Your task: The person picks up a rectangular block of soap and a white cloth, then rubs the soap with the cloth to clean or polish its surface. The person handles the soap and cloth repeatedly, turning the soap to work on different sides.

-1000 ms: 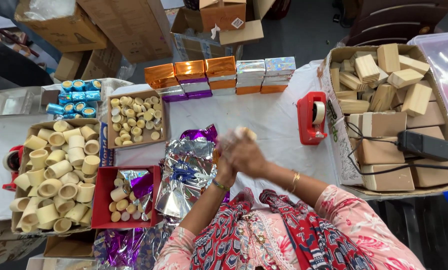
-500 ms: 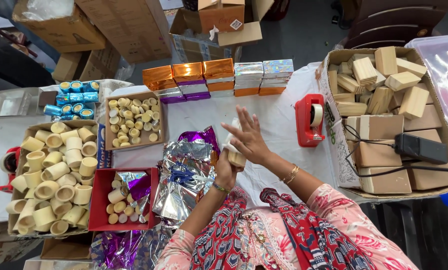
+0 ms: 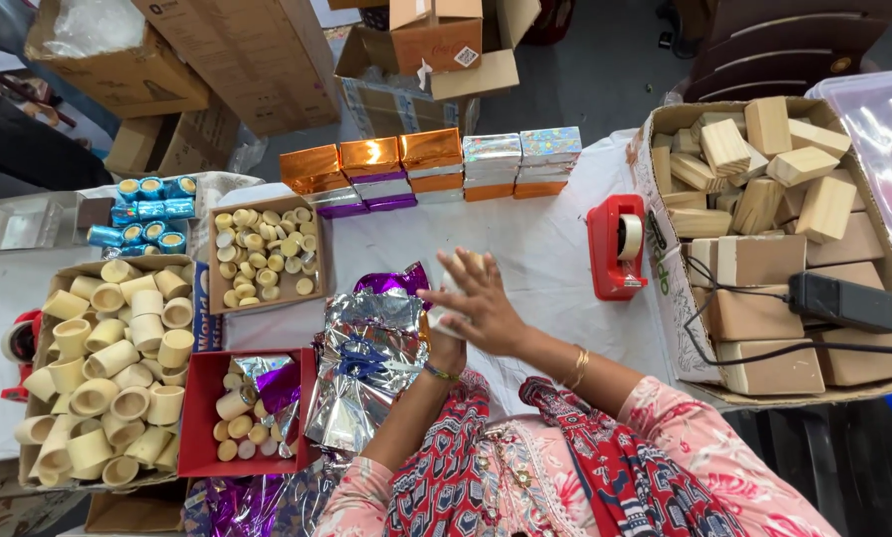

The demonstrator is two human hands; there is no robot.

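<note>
a white-covered bench carries most of it. largest, at the right edge, is an open cardboard box of pale wooden blocks, too heaped to count, with a black power adapter and its cable lying across the lower blocks. at the left an open carton of cream short tubes stands packed, far too many to count. behind the bench, brown cartons stand on the floor, one with a small square label on its flap.

a loose pile of silver and purple foil sheets lies just left of the hands. a red tray below left holds small cream cylinders and a scrap of foil. a shallow brown box of small cream discs sits above it.

along the far edge runs a row of foil-wrapped boxes: three orange on top, two silver beside them, with purple and orange ones beneath. a red tape dispenser stands right of the hands. blue-wrapped small rolls, about nine, lie far left.

the right hand is spread flat, fingers wide, pressed over a small wrapped piece mid-bench; the left hand lies under it, its grip hidden, so i cannot tell.
</note>
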